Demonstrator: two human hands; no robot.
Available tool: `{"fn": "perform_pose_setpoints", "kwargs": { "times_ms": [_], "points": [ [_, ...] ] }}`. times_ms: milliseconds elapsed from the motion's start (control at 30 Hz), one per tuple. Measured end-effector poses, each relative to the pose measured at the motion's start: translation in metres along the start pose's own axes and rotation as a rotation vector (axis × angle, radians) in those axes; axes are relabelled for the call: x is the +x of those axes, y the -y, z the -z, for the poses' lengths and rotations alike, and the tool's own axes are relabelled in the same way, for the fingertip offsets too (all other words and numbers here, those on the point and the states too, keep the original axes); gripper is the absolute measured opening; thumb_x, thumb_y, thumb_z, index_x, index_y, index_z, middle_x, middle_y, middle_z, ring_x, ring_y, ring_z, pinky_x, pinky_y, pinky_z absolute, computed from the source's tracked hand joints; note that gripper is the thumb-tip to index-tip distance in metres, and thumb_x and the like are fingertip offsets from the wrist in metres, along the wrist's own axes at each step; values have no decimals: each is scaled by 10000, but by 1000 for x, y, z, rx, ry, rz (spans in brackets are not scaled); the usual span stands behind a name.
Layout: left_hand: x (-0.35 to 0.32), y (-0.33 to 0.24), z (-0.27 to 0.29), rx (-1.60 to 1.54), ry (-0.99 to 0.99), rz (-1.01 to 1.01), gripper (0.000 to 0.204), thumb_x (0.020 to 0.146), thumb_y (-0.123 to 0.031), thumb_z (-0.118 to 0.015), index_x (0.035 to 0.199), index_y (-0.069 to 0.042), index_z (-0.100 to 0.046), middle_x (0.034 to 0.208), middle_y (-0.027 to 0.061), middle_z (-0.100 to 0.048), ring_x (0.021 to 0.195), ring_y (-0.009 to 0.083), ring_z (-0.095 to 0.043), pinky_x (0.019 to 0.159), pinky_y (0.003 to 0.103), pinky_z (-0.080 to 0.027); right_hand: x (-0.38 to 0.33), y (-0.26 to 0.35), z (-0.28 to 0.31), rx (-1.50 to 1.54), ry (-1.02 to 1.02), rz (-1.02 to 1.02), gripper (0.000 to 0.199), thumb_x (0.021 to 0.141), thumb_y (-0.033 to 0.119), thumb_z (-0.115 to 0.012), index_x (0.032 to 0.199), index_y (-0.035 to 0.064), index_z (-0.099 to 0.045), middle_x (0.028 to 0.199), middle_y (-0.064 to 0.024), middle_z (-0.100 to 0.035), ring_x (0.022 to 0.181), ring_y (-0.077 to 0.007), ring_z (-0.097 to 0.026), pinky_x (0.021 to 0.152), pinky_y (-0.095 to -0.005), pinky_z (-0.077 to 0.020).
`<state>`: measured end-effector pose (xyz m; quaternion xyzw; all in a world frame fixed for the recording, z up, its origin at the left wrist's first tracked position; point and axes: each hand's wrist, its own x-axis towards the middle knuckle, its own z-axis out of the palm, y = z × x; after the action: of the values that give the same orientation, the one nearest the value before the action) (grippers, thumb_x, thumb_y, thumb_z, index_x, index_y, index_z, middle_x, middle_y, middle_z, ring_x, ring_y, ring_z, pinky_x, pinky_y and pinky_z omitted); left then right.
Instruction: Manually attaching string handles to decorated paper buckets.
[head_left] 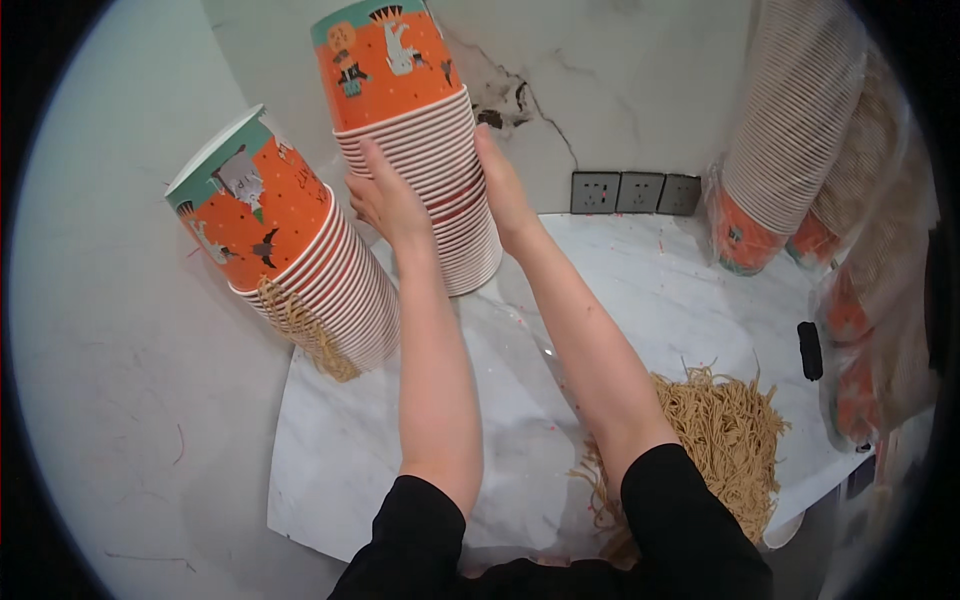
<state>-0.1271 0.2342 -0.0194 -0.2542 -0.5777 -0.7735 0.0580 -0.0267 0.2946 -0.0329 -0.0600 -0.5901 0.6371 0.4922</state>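
A tall stack of orange and teal paper cups (420,130), nested upside down, stands at the back of a marble counter (340,450). My left hand (390,200) presses on its left side and my right hand (505,190) on its right side, gripping the stack between them. A second stack of the same cups (290,255) leans to the left against the wall, close by my left hand. Some dry noodle strands (305,335) hang on the lower part of the leaning stack.
A heap of brown dry noodles (715,430) lies on the counter at the right, by my right arm. Plastic-wrapped stacks of cups (790,130) lean at the far right. Wall sockets (635,192) sit at the back. A small black object (809,350) lies near the wrapped cups.
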Motion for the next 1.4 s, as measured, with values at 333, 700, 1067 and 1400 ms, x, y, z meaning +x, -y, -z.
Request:
{"fn": "perform_pose_setpoints", "kwargs": {
  "times_ms": [333,700,1067,1400],
  "points": [
    [-16,-31,5,28,33,-231,883,935,-594,-581,1472,66,-345,1455,276,-422,1398,395,-324,1189,519,-125,0,21,2,31,-32,86,904,1014,617,-417,1542,-95,-237,1629,-224,-247,1529,-288,-201,1222,-346,-153],
    [-26,-54,8,-344,191,-248,844,972,-495,-603,1564,-17,-239,1519,225,-324,1428,332,-308,1185,435,-237,-5,50,-5,-14,16,293,904,1016,619,-402,1545,-91,-222,1649,-244,-157,1551,-315,-110,1240,-365,-104],
    [-26,-70,15,-349,266,-420,1076,855,-386,-814,1564,63,-140,1601,201,-250,1457,292,-301,1197,403,-253,-22,86,-5,-146,43,479,802,1036,516,-440,1569,-39,-213,1658,-226,-141,1555,-318,-77,1244,-402,-93],
    [-58,-120,20,-538,329,-491,878,857,-155,-823,1532,12,-287,1507,111,-426,1329,216,-461,1128,361,-351,-32,112,-13,-115,-56,708,871,933,384,-711,1516,-91,-273,1568,-291,-328,1471,-358,-336,1190,-421,-288]
  ]
}}
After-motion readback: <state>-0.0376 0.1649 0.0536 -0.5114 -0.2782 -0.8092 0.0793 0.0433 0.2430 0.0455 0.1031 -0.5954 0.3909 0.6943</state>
